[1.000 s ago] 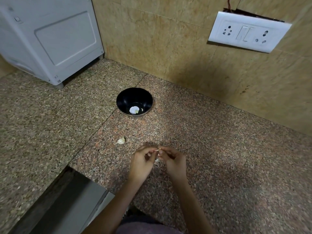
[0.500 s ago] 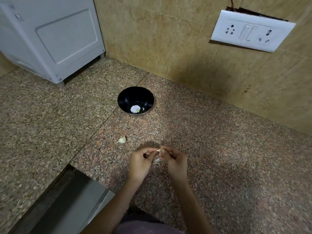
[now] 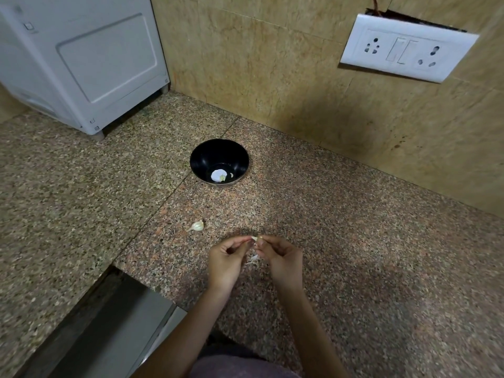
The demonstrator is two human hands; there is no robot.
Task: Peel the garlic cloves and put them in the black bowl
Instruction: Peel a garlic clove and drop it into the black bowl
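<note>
Both hands sit low centre of frame, close together over the granite counter [image 3: 354, 255]. Left hand [image 3: 225, 261]: fingers curled, thumb and forefinger pinching the left end of a small garlic clove [image 3: 255, 238]. Right hand [image 3: 283, 259]: also curled, thumb and fingertips pinching the same clove from the right. The clove is held between the two sets of fingertips, up off the counter. How much skin is left on it is too small to tell. Thin whitish peel scraps [image 3: 253, 259] show just under it, between the hands; cannot tell whether they hang from the clove or lie on the counter. A second clove, the unpeeled clove [image 3: 197, 226], lies on the counter at about 10 o'clock from the hands, near them, touching nothing. The black bowl [image 3: 207, 156] stands upright on the counter at about 11 o'clock from the hands, well apart and beyond the unpeeled clove. Inside it, at the bottom, lie one pale peeled clove [image 3: 223, 177] and a smaller pale piece [image 3: 231, 175] just beside it, next to a bright white patch [image 3: 216, 174] on the bowl floor. A white appliance [image 3: 90, 58] stands at 10 o'clock of the frame, on feet on the counter. A tan tiled wall [image 3: 259, 64] runs behind. A white switch-and-socket plate [image 3: 403, 50] sits at 2 o'clock on the wall, tilted, with a dark gap behind its top edge. A grey metal surface [image 3: 103, 331] sits below the counter edge at 7 o'clock.
</note>
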